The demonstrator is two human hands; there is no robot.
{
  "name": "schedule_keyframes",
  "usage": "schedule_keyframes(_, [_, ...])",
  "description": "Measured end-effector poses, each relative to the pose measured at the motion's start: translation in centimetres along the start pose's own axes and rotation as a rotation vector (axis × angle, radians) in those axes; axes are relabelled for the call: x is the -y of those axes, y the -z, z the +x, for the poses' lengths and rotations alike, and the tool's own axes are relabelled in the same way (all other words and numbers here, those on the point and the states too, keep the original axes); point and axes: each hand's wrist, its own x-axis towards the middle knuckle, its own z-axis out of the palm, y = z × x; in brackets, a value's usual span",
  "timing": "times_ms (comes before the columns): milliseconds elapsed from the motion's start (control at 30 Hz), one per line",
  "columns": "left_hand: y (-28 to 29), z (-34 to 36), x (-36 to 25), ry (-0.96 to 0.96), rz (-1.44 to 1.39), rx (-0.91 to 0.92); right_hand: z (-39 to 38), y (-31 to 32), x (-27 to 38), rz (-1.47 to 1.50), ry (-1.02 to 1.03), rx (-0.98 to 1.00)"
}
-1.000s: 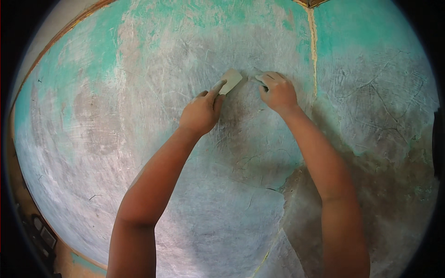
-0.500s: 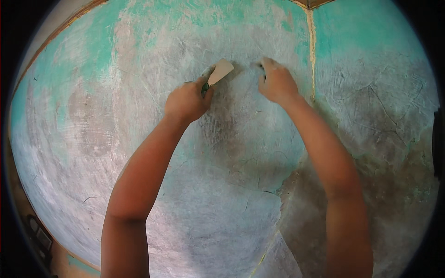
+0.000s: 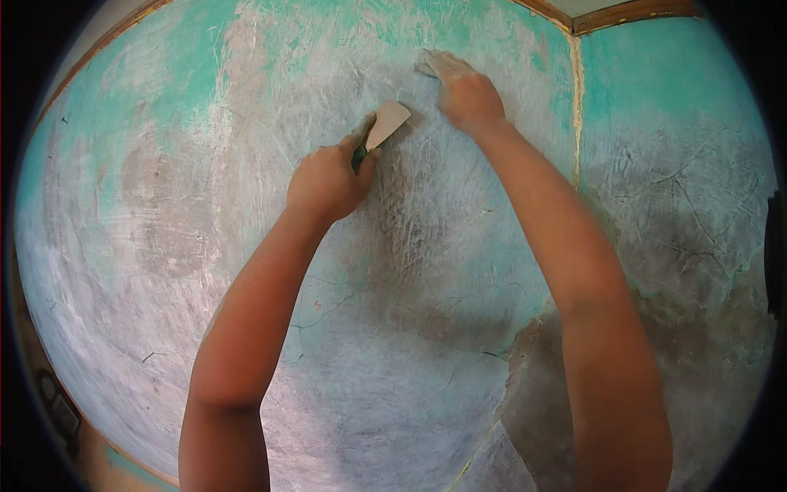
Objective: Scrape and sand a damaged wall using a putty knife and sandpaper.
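Observation:
My left hand (image 3: 332, 176) grips a putty knife (image 3: 388, 121) by its dark green handle, with the pale flat blade angled up and right against the mottled wall (image 3: 205, 205). Above and to the right, my right hand (image 3: 463, 90) is at the wall, fingers bunched over a thin greyish piece (image 3: 426, 67) that I cannot make out. The wall under both hands is rough, with whitish-grey coating over turquoise paint, streaks and fine cracks. Shadows fall below my hands.
A corner with a pale cracked seam (image 3: 577, 107) runs down at right. Wooden trim (image 3: 639, 12) edges the top. A dark, rough damaged patch (image 3: 697, 369) covers the lower right wall. Dark unclear objects (image 3: 61, 406) stand at the lower left edge.
My right hand has moved up and left along the wall. My left hand went left and slightly up, then held nearly still. The view has shifted, showing more top trim at right.

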Motion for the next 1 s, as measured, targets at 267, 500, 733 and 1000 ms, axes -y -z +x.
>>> schedule_keyframes(267, [0.0, -0.3, 0.1, -0.004, -0.093, -0.043, 0.3, 0.5, 1.3, -0.123, -0.021, 0.078])
schedule_keyframes(500, [0.5, -0.5, 0.4, -0.006, -0.086, -0.013, 1.9, 3.3, 3.5, -0.199, -0.095, 0.355])
schedule_keyframes(733, [1.0, -0.4, 0.0, 0.02, -0.094, 0.018, 1.7, 1.8, 2.6, -0.292, -0.032, 0.213])
schedule_keyframes(1000, [0.6, -0.4, 0.4, -0.001, -0.088, 0.001, 2.7, 4.0, 1.0, -0.422, 0.237, 0.245])
